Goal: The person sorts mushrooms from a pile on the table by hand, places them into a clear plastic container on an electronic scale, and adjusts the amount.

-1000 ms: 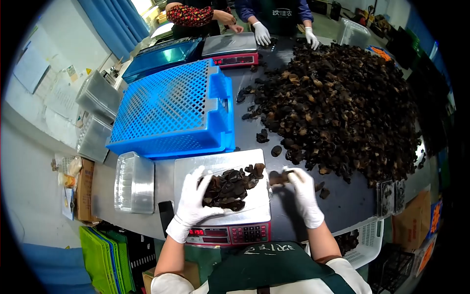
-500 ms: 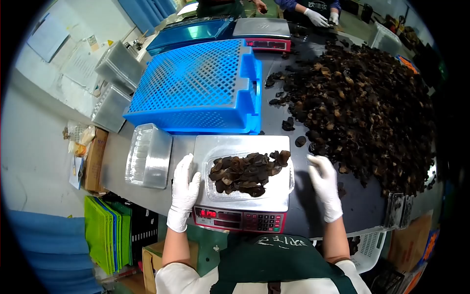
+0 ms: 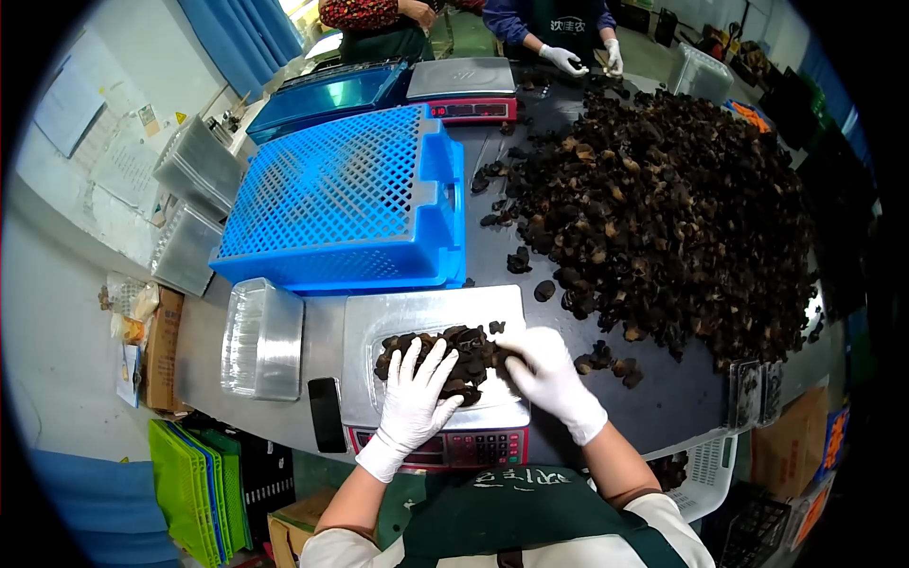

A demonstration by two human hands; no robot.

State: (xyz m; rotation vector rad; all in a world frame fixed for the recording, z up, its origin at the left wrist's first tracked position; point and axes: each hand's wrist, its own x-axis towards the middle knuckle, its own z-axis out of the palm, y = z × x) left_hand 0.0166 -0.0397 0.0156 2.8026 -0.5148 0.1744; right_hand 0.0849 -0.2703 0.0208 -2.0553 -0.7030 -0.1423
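Observation:
On the scale (image 3: 358, 364) rests a shallow clear plastic tray (image 3: 377, 343) heaped with dark wood ear mushrooms (image 3: 466, 352). My left hand (image 3: 414, 402), in a white glove, lies over the heap's left and front part with its fingers spread. From the right, my gloved right hand (image 3: 552, 379) reaches to the heap's right end; its fingers are slightly blurred, bent and apart, touching the pieces there. One small loose piece (image 3: 497, 327) sits just behind the right fingertips. My left wrist covers part of the scale's red display panel.
A large pile of wood ears (image 3: 663, 218) covers the table's right side. An upturned blue crate (image 3: 331, 204) stands behind the scale. Stacked clear trays (image 3: 263, 341) and a black phone (image 3: 327, 415) are at left. Two people stand across the table near another scale (image 3: 462, 80).
Both hands have moved inward from the tray's sides onto the mushrooms. The view has shifted, and the phone beside the scale now shows. Several loose wood ears now lie right of my right hand.

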